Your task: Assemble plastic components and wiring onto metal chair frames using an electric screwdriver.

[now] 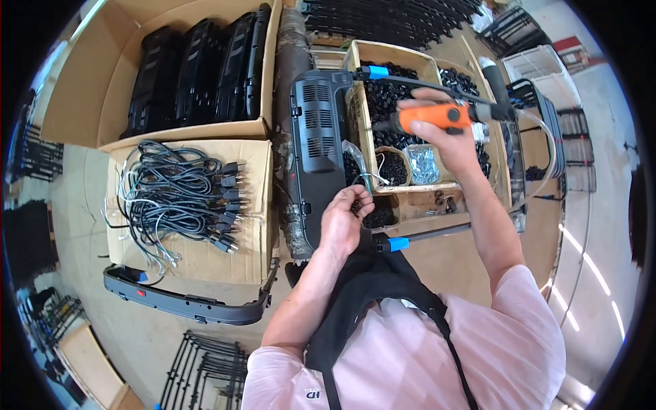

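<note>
My right hand (444, 140) is wrapped round an orange and black power driver (435, 118), slightly blurred, above a wooden parts bin. A clear hose (551, 147) curves off near its right end. Lower and to the left, my left hand (344, 217) is closed, thumb against fingers, on thin green and white wires (369, 183). It sits at the right edge of a black plastic housing (318, 130) with slotted vents. This housing lies in a black frame with blue clips (394, 244) on its tubes. Whatever lies under my left fingers is hidden.
The wooden bin (441, 61) holds black parts and a pack of silvery screws (421, 164). Left, black power cords (181, 198) lie on cardboard (254, 263) above another black housing (191, 301). An open carton (75, 102) holds black housings. Metal racks (201, 372) stand lower left.
</note>
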